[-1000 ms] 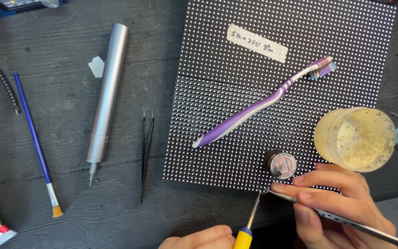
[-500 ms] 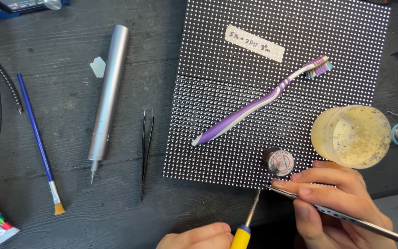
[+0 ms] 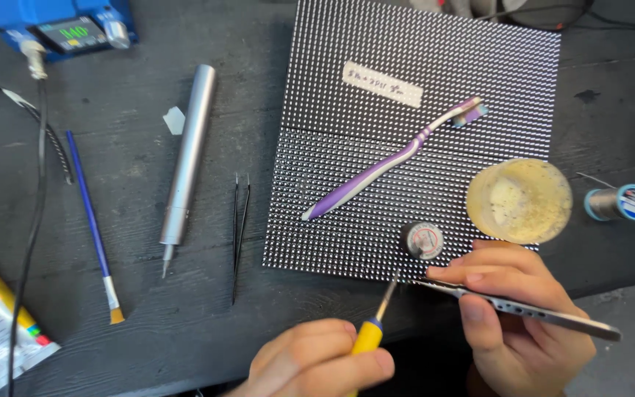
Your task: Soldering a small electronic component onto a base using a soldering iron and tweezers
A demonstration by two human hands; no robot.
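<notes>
LED panel [image 3: 420, 140] flat on tabletop [image 3: 112, 323], near edge toward you. Your left hand [image 3: 317, 364] closed around yellow-handled iron [image 3: 378, 317], tip at panel's bottom edge. Your right hand [image 3: 523, 316] pinches steel tweezers [image 3: 516, 309], points beside tip. Step looks like rework of one pixel, though joint too small to confirm. Next needs steady tip, fine tweezer placement.
</notes>
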